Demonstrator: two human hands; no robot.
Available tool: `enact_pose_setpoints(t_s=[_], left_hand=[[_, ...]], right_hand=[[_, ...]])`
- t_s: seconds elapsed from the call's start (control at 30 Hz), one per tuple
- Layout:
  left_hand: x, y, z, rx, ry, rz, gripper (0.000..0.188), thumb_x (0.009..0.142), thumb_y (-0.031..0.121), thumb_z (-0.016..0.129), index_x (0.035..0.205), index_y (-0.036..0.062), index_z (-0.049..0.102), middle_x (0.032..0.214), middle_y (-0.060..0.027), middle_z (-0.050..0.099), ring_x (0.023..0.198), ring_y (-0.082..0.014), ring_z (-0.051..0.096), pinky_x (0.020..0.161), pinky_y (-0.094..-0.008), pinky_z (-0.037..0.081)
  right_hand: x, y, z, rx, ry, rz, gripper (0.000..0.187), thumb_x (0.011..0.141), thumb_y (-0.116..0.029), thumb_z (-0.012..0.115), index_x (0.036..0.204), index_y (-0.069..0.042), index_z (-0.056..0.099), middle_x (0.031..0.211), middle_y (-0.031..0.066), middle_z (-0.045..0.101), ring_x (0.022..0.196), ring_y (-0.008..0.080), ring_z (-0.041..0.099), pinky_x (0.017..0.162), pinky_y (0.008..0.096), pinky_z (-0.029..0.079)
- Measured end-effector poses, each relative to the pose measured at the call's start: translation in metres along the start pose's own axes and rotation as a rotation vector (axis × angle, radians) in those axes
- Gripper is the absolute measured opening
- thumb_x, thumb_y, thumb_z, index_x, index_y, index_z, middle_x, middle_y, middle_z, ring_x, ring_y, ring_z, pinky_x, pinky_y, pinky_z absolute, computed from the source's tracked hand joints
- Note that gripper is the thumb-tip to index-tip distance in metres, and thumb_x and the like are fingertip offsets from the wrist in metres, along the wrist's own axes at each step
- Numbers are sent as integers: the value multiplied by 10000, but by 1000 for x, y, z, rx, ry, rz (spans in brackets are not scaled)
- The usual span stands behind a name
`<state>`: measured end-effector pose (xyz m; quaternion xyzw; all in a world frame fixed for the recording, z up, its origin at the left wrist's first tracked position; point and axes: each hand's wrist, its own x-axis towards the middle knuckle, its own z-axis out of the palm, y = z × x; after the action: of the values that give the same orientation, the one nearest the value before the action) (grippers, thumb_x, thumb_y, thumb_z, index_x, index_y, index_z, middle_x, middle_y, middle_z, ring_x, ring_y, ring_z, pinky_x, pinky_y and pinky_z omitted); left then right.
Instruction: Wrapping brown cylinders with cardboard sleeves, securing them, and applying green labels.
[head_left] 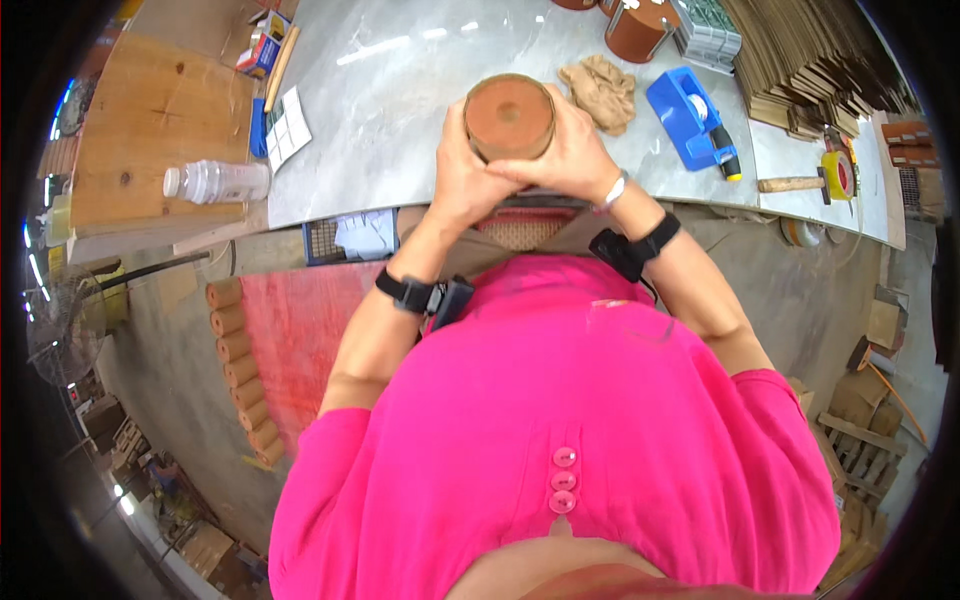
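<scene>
Lying near the held terracotta cylinder: cloth, blue tape dispenser.

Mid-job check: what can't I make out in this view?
Head view, unclear:
Brown cylinder: underside faces away; lower sides mostly covered by the left hand and right hand.
Round brown item: cut off by the top edge.
Fan: blades blurred near the dark left rim.
</scene>
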<state>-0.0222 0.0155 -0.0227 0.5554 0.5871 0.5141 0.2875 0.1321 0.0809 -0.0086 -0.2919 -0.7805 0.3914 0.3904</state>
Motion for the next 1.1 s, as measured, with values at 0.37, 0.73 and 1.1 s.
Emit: enact_pose_setpoints(t_s=[0.37, 0.73, 1.1], left_hand=[[-1, -6, 4, 81, 18, 12, 813, 607, 222, 929, 1275, 47, 500, 1188, -156, 628, 1098, -323, 640, 913, -412, 524], [9, 3, -5, 531, 146, 350, 805, 568, 194, 889, 1271, 63, 520, 1228, -141, 596, 1168, -321, 567, 1031, -465, 419], [19, 35, -28, 1002, -221, 526, 678, 629, 132, 810, 1256, 76, 557, 1232, -105, 588, 1188, -308, 530, 1082, -520, 341]], right_hand=[[2, 16, 2, 58, -51, 76, 800, 641, -386, 920, 1246, -8, 558, 1125, 164, 696, 1031, 272, 698, 891, 375, 552], [-3, 2, -17, -1, -3, -26, 984, 656, -382, 921, 1406, 16, 424, 1335, 184, 576, 1240, 303, 575, 1055, 387, 455], [-6, 15, -8, 57, 62, 95, 505, 774, -284, 846, 1118, -2, 608, 1012, 154, 652, 856, 305, 641, 762, 378, 527]])
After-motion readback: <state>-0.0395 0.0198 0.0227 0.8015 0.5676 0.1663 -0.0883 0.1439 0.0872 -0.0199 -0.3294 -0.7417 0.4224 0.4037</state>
